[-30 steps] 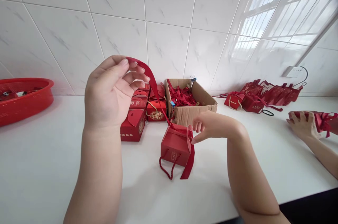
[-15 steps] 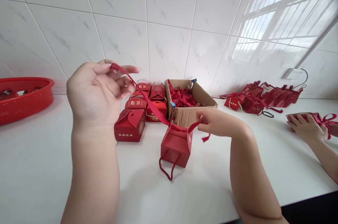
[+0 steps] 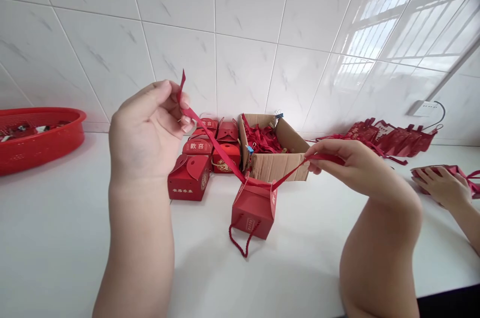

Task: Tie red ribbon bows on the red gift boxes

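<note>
Red box (image 3: 252, 212) | smooth folded card | flat ribbon (image 3: 220, 151) | twisted-cord handle (image 3: 237, 248)

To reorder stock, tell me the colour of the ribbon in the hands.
The ribbon is red, clearest in the head view.

Card box (image 3: 252, 210), cloth ribbon (image 3: 218, 147), glossy tiles (image 3: 249, 0)

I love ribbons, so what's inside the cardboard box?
Red ribbons lie heaped inside the cardboard box. Whatever lies beneath them is covered, so I can't tell.
</note>
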Motion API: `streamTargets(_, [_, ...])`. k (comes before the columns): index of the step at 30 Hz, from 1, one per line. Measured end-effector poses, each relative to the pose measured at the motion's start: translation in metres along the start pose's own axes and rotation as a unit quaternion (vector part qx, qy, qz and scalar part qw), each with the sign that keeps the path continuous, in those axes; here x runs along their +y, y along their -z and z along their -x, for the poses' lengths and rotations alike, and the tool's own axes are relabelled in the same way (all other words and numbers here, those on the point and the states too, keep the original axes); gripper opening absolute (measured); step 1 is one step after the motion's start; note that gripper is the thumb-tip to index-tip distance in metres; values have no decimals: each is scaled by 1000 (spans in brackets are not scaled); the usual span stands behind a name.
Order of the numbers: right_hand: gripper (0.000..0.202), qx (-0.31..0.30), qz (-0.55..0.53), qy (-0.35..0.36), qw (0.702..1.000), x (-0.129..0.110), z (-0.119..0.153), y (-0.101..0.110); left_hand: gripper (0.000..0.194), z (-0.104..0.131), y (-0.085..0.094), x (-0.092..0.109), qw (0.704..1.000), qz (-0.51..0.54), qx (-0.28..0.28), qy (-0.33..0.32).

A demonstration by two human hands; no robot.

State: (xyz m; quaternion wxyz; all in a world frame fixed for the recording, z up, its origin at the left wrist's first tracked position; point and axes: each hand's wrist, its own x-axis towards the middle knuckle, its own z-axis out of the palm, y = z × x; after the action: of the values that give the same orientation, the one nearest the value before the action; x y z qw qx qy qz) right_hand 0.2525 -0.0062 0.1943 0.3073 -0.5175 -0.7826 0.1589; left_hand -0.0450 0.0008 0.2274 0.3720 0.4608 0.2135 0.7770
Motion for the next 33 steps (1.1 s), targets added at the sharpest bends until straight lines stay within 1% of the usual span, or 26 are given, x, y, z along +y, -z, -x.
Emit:
streamTargets(4, [20,70,-42,3,997,-4,0,-2,8,3,1,1,999,-36,-26,-23])
streamTargets(6, [20,98,-54,8,994,-7,-1,-4,13,5,2,2,997,-54,-38,-35])
streamTargets(8, [19,116,-57,13,992,-9,-1,-5,15,6,2,3,997,-58,-44,-35])
streamTargets(10, [18,122,-55,17,991,-9,-1,-6,12,6,2,4,997,-59,-49,-28])
streamTargets(13, [16,141,-70,50,986,-7,-3,-7,10,4,1,1,995,-70,-65,-40])
streamTargets(15, [15,162,-91,68,980,-6,-4,-8,9,2,1,-3,992,-80,-85,-49])
streamTargets(18, [13,179,-122,52,975,-7,-4,-9,9,2,2,-9,985,-108,-127,-44])
streamTargets(23, [12,221,-169,51,959,-9,0,-7,6,4,2,-14,963,-197,-183,-30])
streamTargets(26, [13,253,-178,58,949,-10,0,-8,5,4,2,-16,954,-229,-188,-35])
streamTargets(29, [9,287,-209,69,932,-11,-3,-11,4,4,2,-18,954,-229,-190,-41])
streamTargets(33, [11,289,-241,76,923,-9,-6,-14,5,5,0,-19,957,-220,-176,-61])
